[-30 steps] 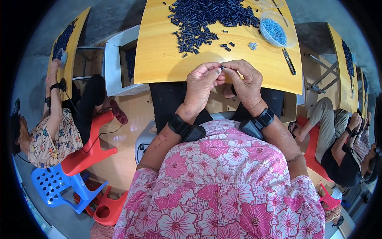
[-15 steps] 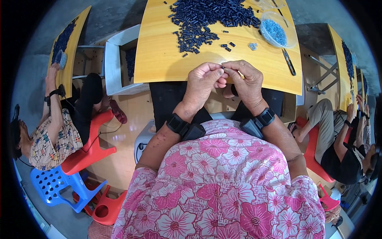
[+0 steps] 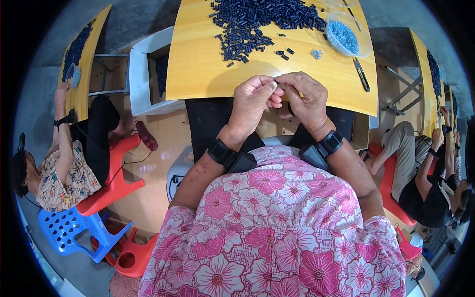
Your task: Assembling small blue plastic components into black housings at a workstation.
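My left hand [image 3: 253,99] and my right hand [image 3: 307,99] meet fingertip to fingertip just over the near edge of a yellow wooden table [image 3: 198,64]. Between the fingertips is a small dark part [image 3: 277,82], pinched by both hands and mostly hidden. A big heap of small dark blue parts [image 3: 262,20] lies on the far half of the table. To the right of it stands a clear round bowl [image 3: 346,35] of tiny pale blue pieces. A few loose dark parts [image 3: 284,53] lie between the heap and my hands.
A dark slim tool [image 3: 361,74] lies on the table at right. A white box [image 3: 143,69] stands left of the table. A person sits at left on a red stool [image 3: 118,178] at another yellow table; other people sit at right. A blue plastic chair [image 3: 67,230] stands lower left.
My hands stay together at the table edge, fingers shifting slightly on the small part. The person at left has moved a little.
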